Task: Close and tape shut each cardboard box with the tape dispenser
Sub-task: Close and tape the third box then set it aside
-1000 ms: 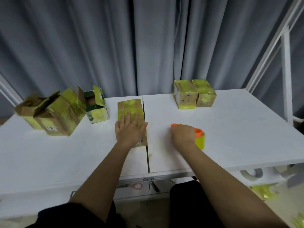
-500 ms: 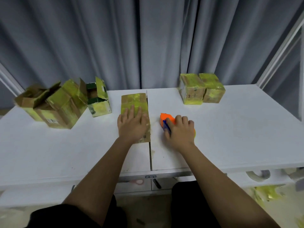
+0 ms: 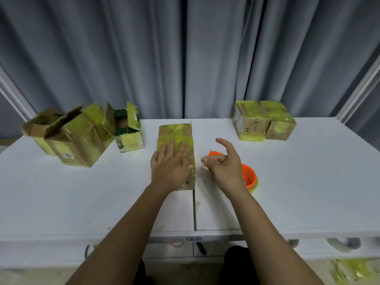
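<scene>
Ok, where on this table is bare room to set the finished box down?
Bare table lies right of the tape dispenser, in front of the two taped boxes. The near-left stretch is also bare. Crowded: far left, around the open boxes.

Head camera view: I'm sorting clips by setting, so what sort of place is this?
Probably a staged packing bench, not a warehouse: a white table set against a grey curtain, with small taped cardboard boxes and an orange tape dispenser.
</scene>
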